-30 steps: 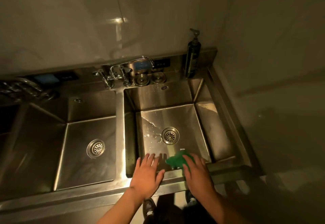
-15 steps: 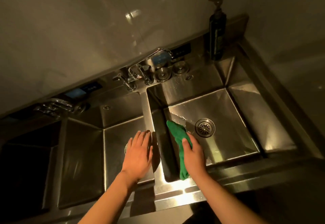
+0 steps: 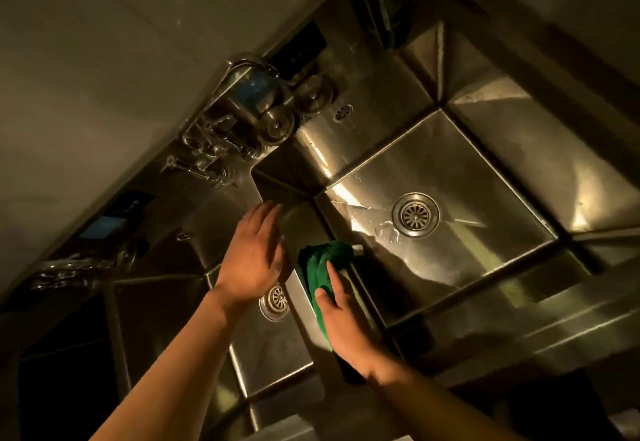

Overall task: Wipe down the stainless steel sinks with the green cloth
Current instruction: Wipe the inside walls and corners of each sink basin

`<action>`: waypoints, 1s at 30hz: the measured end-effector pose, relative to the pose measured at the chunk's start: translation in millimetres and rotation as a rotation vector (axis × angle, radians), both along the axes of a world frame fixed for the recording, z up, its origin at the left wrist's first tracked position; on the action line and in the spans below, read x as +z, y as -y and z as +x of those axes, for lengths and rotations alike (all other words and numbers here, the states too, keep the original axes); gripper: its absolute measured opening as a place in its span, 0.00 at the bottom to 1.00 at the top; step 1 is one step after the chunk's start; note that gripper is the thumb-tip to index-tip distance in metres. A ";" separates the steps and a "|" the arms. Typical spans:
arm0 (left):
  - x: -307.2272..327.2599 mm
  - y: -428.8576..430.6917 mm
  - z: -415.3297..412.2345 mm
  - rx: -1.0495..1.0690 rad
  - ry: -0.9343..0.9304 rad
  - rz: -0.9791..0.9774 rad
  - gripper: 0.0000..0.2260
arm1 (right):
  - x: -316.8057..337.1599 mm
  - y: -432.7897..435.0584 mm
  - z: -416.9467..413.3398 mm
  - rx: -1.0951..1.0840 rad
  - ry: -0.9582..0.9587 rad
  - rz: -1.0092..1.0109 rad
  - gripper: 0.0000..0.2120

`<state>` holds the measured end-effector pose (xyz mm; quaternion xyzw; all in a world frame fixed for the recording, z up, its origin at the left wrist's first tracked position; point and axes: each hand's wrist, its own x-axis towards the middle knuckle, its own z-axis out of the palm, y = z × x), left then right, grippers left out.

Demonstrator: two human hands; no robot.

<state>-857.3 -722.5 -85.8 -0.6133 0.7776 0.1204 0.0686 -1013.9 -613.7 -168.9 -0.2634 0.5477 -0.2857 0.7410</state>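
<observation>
a person leans over a pair of stainless steel basins in dim light, the right hand point(image 3: 341, 319) laid flat with fingers straight, pressing the green cloth point(image 3: 325, 264) against the left inner wall of the right sink point(image 3: 467, 177), close to its front-left corner — nothing is clutched, the cloth is pinned under palm and fingers rather than balled in a fist. the left hand point(image 3: 254, 253) is spread and relaxed, holding nothing, above the edge the two basins share; whether it touches the steel cannot be told. the left sink point(image 3: 277, 354) lies partly beneath that arm. beads of water point(image 3: 382, 229) sit on the right sink's floor just beside its drain point(image 3: 415, 214), and the faucet point(image 3: 242, 66), blurred, stands at the back edge between the basins.

the step in hand looks to be the wall stroke, with much of the job seemingly left. done well, it calls for the whole palm on the cloth so the fabric does not bunch, and for long overlapping passes from the top edge down to the floor seam, then into the front-left corner where residue tends to gather. the wet patch probably wants a last pass toward the drain — with the cloth refolded to a drier face to avoid streaks. the free hand could brace on the shared edge for steadier pressure.
</observation>
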 end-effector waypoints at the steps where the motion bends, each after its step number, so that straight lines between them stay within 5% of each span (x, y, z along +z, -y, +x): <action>1: -4.2 8.6 1.5 -0.026 -0.010 -0.004 0.28 | -3.8 1.5 2.8 -0.008 0.020 -0.014 0.27; 4: -20.4 29.6 4.0 -0.013 -0.054 -0.050 0.27 | -13.3 14.0 14.1 -0.041 -0.001 -0.046 0.28; 8: -39.2 44.0 2.2 0.407 -0.344 -0.135 0.29 | -21.5 41.8 28.4 -0.112 0.132 -0.015 0.26; 13: -61.8 43.8 -11.0 0.603 -0.447 -0.161 0.31 | -34.7 92.8 55.2 -0.106 0.167 -0.145 0.27; 21: -72.3 47.1 -13.8 0.601 -0.432 -0.241 0.35 | -77.9 175.4 86.3 0.019 -0.061 -0.335 0.25; 30: -77.5 47.4 -8.2 0.622 -0.419 -0.243 0.32 | -125.1 154.5 66.7 0.129 -0.156 -0.199 0.26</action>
